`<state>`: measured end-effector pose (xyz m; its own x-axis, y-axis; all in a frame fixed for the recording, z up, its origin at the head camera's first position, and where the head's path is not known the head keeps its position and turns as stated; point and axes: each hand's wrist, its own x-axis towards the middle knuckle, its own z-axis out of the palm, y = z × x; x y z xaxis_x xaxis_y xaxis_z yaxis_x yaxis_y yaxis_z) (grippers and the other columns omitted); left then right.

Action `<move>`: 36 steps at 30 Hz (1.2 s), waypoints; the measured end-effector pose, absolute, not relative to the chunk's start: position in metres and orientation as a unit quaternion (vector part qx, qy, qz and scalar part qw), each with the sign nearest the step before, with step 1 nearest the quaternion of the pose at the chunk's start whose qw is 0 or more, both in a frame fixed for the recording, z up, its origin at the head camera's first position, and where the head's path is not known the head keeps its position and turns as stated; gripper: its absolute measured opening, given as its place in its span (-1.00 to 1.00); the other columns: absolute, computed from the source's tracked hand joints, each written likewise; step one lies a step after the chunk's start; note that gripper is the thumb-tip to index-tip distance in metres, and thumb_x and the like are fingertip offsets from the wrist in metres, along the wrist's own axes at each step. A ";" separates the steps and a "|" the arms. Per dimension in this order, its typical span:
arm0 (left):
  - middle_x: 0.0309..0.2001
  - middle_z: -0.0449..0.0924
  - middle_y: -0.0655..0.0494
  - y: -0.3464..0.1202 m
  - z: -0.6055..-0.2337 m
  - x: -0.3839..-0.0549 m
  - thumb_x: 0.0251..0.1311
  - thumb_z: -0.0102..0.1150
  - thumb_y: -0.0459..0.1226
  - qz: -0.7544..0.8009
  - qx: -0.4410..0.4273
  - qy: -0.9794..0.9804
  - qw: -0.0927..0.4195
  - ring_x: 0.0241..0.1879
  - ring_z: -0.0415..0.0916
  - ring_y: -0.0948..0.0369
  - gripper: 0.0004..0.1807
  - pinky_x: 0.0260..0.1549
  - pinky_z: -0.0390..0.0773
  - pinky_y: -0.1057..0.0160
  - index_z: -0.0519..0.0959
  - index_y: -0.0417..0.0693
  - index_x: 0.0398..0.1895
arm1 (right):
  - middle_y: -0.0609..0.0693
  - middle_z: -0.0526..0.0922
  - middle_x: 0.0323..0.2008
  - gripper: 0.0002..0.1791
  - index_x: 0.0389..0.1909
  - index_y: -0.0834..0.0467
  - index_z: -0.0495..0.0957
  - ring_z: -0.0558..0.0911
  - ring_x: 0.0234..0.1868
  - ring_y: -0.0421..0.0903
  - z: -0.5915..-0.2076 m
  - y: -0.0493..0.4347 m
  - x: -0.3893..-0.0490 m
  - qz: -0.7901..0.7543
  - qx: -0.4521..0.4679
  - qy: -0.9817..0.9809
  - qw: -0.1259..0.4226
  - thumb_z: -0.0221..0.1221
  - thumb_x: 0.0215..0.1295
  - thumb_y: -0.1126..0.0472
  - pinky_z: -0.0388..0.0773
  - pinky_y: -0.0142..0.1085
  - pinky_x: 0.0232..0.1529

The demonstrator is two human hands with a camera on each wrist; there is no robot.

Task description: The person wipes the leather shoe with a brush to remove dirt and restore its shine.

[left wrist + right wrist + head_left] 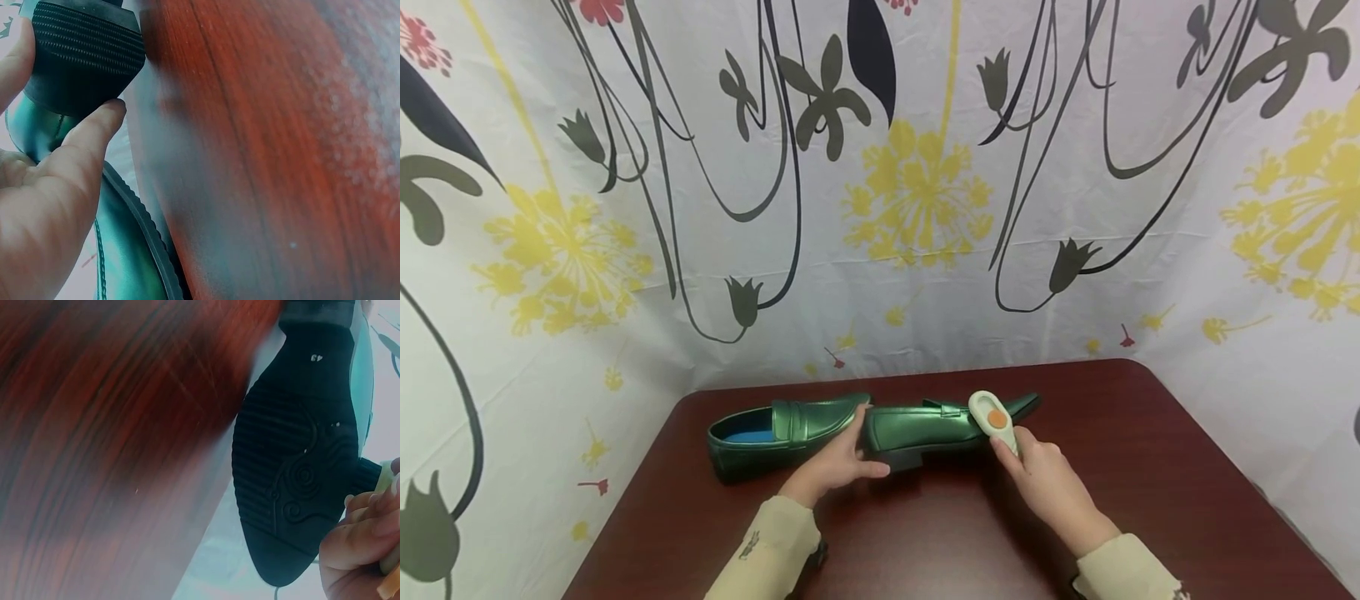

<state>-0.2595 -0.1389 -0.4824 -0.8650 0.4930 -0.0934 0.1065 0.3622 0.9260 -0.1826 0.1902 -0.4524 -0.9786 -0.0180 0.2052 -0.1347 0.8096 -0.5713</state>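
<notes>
My left hand (838,465) grips the heel end of a shiny green loafer (910,427), thumb and fingers around the black heel block (87,47). The loafer is tipped on its side, toe to the right. Its black ridged sole (294,450) shows in the right wrist view. My right hand (1051,483) holds a small pale-handled brush (981,405) with an orange spot, against the loafer's front part. Dark bristles (366,477) show beside the shoe in the right wrist view. A matching green loafer (823,419) with a blue insole stands upright to the left.
A dark red-brown wooden table (910,542) lies under both shoes. Behind it and at its sides hangs a white cloth (880,333) printed with flowers and leaves.
</notes>
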 end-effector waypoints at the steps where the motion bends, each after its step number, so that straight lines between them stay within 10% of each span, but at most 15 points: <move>1: 0.66 -0.39 -0.03 -0.139 -0.483 -0.260 0.14 0.48 -0.19 0.533 0.187 0.805 0.180 0.61 -0.14 -0.06 0.31 0.42 0.25 -0.17 -0.38 0.01 0.65 | -0.04 0.44 -0.58 -0.49 -0.09 0.26 0.48 0.45 -0.50 -0.12 -0.452 0.189 -0.183 0.307 0.042 -0.946 0.092 -0.02 0.56 -0.17 0.41 -0.26 -0.45; 22: 0.66 -0.40 0.00 -0.141 -0.487 -0.259 0.11 0.50 -0.13 0.522 0.183 0.814 0.177 0.61 -0.11 -0.08 0.33 0.41 0.28 -0.16 -0.38 0.06 0.65 | -0.05 0.49 -0.54 -0.54 0.04 0.22 0.50 0.46 -0.51 -0.15 -0.454 0.153 -0.187 0.331 0.057 -0.940 0.063 0.04 0.54 -0.12 0.41 -0.27 -0.46; 36: 0.66 -0.30 -0.04 -0.140 -0.487 -0.258 0.10 0.52 -0.16 0.525 0.187 0.814 0.163 0.58 -0.01 -0.06 0.33 0.40 0.31 -0.13 -0.35 -0.02 0.65 | -0.10 0.39 -0.64 -0.61 -0.21 0.14 0.45 0.40 -0.62 -0.20 -0.459 0.113 -0.191 0.320 0.096 -0.939 0.082 0.07 0.52 -0.13 0.36 -0.33 -0.55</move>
